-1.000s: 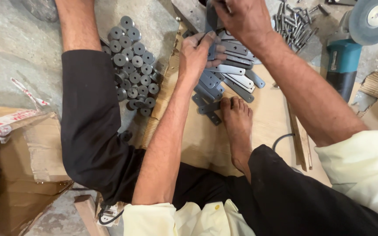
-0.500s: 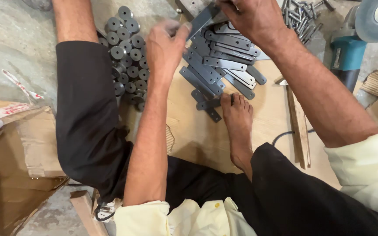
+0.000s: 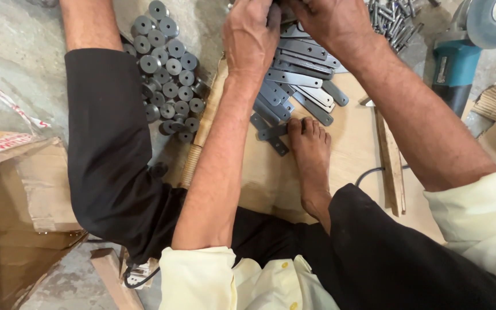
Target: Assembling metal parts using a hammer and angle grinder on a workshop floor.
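Plates (image 3: pixel 297 86), flat grey metal strips with holes, are lying heaped at the top centre of the frame on a sheet of board (image 3: pixel 351 155) spread over the floor, close enough that the seated person is reaching them without shifting. Both hands are meeting over the far end of the heap: the left hand (image 3: pixel 251 37) is curling down with its fingers bent, and the right hand (image 3: pixel 331 23) is closing in against it from the upper right. They seem to be pinching a plate between them, but the top edge of the frame is cutting off the fingertips, so I cannot tell what either grip is actually holding. A bare foot (image 3: pixel 311 155) is resting on the near plates, likely keeping the pile from sliding. Round discs (image 3: pixel 167 74) are sitting in their own cluster at upper left, sorted apart from the plates. A grinder (image 3: pixel 460 57) is lying at upper right, beside loose bolts (image 3: pixel 391 14).
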